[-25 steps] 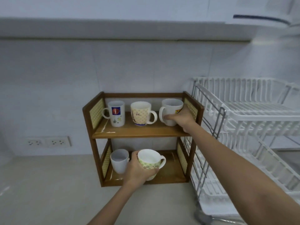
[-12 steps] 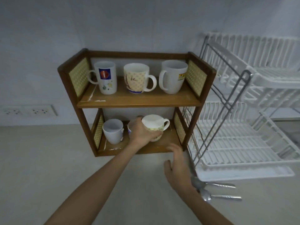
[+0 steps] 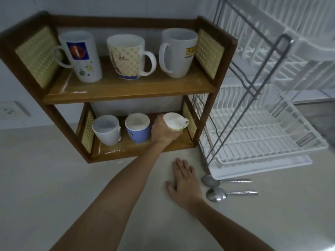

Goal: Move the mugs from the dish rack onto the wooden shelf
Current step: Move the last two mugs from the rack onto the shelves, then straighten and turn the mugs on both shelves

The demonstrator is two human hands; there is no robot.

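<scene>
The two-tier wooden shelf (image 3: 126,91) stands on the counter against the wall. Its upper board carries three mugs: a white one with a blue-and-red print (image 3: 81,57), a cream patterned one (image 3: 126,57) and a plain white one (image 3: 176,53). On the lower board stand a white mug (image 3: 107,130) and a blue mug (image 3: 137,128). My left hand (image 3: 164,132) is wrapped around a white-and-green mug (image 3: 175,122) at the right end of the lower board. My right hand (image 3: 183,180) lies flat on the counter in front of the shelf, fingers apart, holding nothing. The white dish rack (image 3: 257,124) stands to the right with no mugs visible in it.
Two metal spoons (image 3: 226,187) lie on the counter just right of my right hand, beside the rack's drip tray (image 3: 272,165). A wall socket (image 3: 9,110) sits at the far left. The beige counter (image 3: 54,178) extends left and toward me.
My right hand left the white mug on the upper board and came down flat onto the counter. My left hand carried the white-and-green mug to the right end of the lower board, uncovering the blue mug.
</scene>
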